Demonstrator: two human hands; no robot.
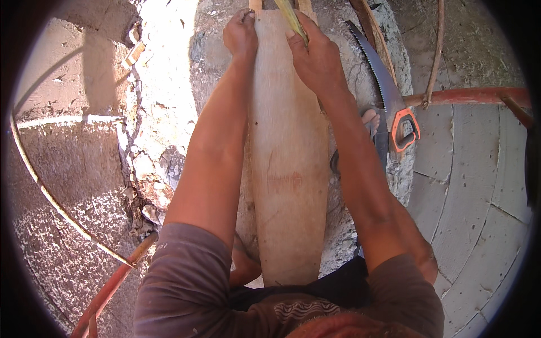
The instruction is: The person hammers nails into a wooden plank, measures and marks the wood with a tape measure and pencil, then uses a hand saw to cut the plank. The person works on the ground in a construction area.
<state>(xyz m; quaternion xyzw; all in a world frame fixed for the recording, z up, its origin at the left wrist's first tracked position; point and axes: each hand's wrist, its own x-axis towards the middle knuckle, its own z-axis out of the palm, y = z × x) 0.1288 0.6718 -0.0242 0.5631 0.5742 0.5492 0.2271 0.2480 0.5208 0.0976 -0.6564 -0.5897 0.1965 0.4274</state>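
Observation:
A long wooden board [290, 141] stretches away from my body between my forearms. My left hand [241, 35] is closed at its far left corner, the curled fingers against the edge. Over the far right part of the board, my right hand [319, 59] is closed around a narrow yellow-green strip [290, 19] that points away and slightly left. The thumb lies along the strip, whose far end runs out of view. To the right of my right hand lies a handsaw [378, 70] with a toothed blade and an orange and black handle.
Rough concrete [217, 67] lies under the board. A bare foot [370, 119] shows beside my right forearm. Red pipes [473, 97] cross at the right and the lower left. Grey slabs [473, 180] cover the right side; a thin curved rod [56, 203] is at left.

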